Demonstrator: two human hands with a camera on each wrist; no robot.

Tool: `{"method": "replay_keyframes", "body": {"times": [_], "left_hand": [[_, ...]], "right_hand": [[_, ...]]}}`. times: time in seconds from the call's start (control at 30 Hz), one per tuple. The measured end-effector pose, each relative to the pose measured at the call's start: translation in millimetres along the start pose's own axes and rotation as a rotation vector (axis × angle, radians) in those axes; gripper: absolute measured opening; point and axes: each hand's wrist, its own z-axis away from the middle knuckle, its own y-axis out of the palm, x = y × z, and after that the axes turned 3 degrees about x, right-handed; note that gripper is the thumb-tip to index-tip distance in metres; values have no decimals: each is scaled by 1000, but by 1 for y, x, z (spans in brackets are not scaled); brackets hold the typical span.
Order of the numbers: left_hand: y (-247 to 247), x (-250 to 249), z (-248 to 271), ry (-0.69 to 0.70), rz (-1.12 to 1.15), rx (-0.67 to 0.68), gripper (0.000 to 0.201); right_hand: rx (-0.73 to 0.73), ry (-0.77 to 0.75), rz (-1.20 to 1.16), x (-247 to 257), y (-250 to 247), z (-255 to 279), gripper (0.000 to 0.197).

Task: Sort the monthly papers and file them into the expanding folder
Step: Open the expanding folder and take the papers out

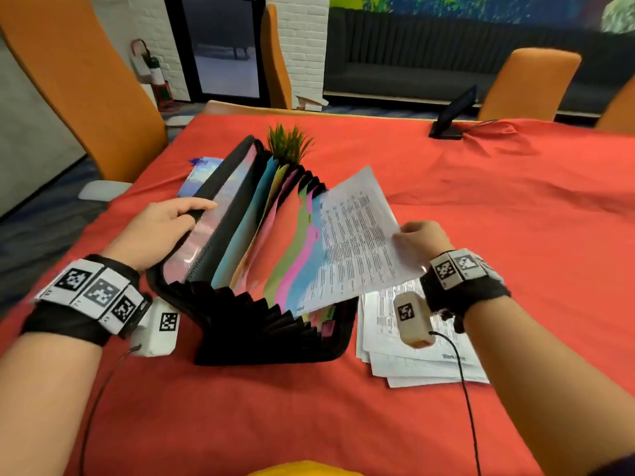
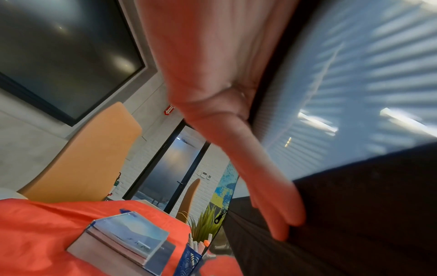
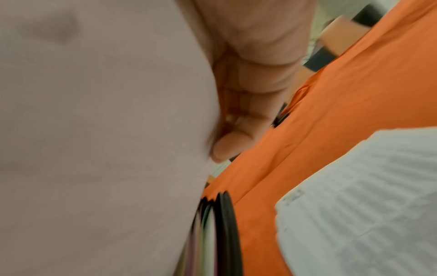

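Covering the surface [image 1: 481,201], a red cloth carries the fanned-open expanding folder [image 1: 247,304]. Its far end partly hides a plant [image 1: 288,146]. Right of it lies the paper stack [image 1: 422,359], print too blurred to read. Left hand [image 1: 161,225] grips the folder's flap; right hand [image 1: 422,238] pinches one sheet [image 1: 354,238] over the near-right pockets.
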Motion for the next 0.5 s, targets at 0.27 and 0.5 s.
{"method": "replay_keyframes", "body": {"times": [0.27, 0.5], "left_hand": [[19, -44, -9, 66, -29, 83, 45], [-11, -33, -13, -62, 0, 93, 45]], "right_hand": [[1, 160, -56, -138, -61, -7, 12], [-10, 376, 49, -219, -28, -13, 21]]}}
